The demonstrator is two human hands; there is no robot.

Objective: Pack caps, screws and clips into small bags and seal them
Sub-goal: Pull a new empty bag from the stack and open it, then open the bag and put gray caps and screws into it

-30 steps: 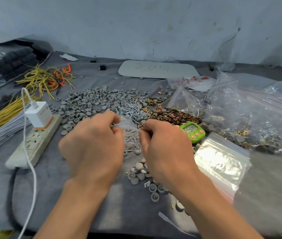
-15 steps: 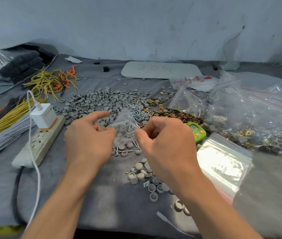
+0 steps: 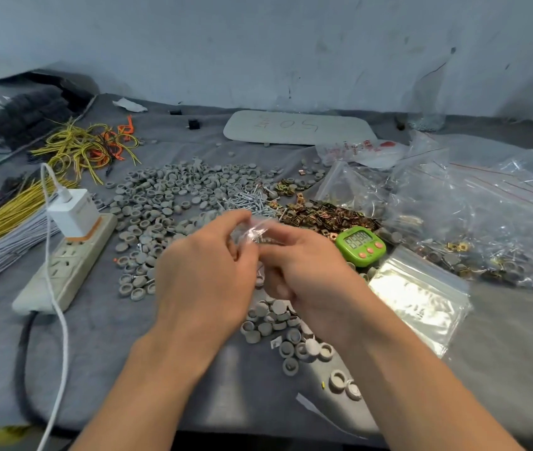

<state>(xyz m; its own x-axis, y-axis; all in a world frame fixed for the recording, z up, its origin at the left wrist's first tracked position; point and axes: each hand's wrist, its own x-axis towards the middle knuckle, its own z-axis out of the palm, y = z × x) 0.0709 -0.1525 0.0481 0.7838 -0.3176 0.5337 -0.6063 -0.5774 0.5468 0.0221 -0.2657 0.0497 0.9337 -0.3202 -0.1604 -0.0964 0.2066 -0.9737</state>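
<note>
Clear bag (image 3: 252, 230): I am holding it just left of the green timer (image 3: 360, 245).
Left hand (image 3: 206, 275): pinching the bag's edge.
Right hand (image 3: 307, 271): pinching it too.

Head camera, looking forward-down, close over table (image 3: 102, 346).

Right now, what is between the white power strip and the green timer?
In the head view: loose grey caps next to the power strip, then the left hand and right hand pinching a small clear bag, short of the timer.
</note>
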